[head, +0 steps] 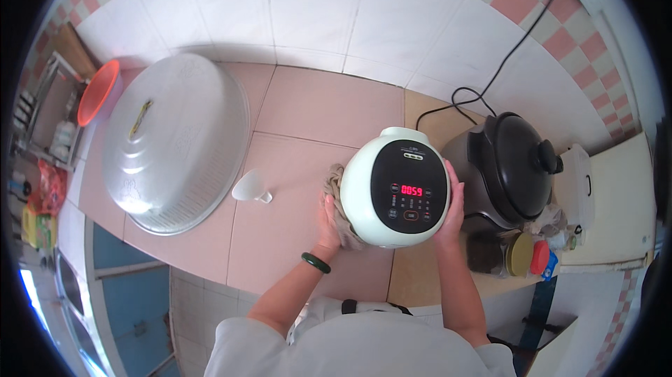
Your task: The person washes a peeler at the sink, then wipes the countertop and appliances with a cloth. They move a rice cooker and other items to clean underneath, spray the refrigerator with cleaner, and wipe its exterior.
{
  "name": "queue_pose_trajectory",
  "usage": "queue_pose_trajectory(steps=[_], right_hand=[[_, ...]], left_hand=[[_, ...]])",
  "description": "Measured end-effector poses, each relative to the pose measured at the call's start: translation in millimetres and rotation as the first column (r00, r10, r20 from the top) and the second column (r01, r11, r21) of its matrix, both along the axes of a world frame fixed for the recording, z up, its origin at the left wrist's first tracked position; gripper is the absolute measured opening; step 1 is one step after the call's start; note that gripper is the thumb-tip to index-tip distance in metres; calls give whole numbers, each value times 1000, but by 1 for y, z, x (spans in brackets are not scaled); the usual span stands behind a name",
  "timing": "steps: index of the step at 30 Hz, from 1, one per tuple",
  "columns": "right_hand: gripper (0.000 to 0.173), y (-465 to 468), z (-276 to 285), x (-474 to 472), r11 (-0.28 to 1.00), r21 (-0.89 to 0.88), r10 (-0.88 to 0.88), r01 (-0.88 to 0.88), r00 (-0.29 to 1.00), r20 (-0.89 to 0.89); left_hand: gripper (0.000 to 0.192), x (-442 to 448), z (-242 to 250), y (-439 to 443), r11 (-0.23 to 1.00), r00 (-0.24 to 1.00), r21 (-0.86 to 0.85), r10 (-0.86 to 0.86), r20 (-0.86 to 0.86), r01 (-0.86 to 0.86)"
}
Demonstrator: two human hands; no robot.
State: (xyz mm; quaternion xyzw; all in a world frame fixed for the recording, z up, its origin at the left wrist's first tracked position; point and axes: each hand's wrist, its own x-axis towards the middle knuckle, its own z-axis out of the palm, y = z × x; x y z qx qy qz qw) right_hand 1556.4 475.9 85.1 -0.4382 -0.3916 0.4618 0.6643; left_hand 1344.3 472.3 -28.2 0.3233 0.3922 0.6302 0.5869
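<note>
A round pale-green rice cooker (362, 196) sits before me on the counter, its black control panel lit with red digits. My left hand (329, 222) is at its left side with a crumpled grey-brown cloth (346, 227) bunched between the palm and the cooker. A dark green bangle (316, 263) circles that wrist. On the opposite side, my right hand (452, 211) grips the cooker's right flank, its fingers partly hidden behind the body. A white plastic rice scoop or spoon (251, 186) lies on the pink tiles to the left.
A large domed aluminium lid (176, 146) and an orange basin (100, 92) stand left. Close on the right are a dark electric pressure cooker (512, 167) with a black cord (506, 59), a gold-lidded jar (493, 253) and a red-lidded container (539, 257). Wall tiles (315, 4) bound the counter's back.
</note>
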Motion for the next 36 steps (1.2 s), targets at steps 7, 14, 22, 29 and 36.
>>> queue_pose_trajectory(steps=[7, 14, 22, 29, 36], right_hand=[[62, 1, 5, 3, 997, -59, 53, -54, 998, -27], [47, -38, 36, 10, 950, 214, -310, 227, 604, 735], [85, -102, 88, -64, 888, 144, 136, -437, 549, 825], [41, -9, 161, -13, 925, 379, -320, -3, 528, 786], [39, 106, 105, -25, 827, -339, 340, -449, -83, 937]], left_hand=[[47, -15, 6, -72, 997, 661, 36, -23, -750, 75], [38, -80, 85, -75, 833, 649, -258, -546, -530, 490], [104, -22, 186, -63, 608, 696, 378, -701, -159, 698], [78, -42, 172, -34, 768, 748, 479, 0, -664, 425], [120, -15, 105, -30, 879, 691, 308, -33, -722, 364]])
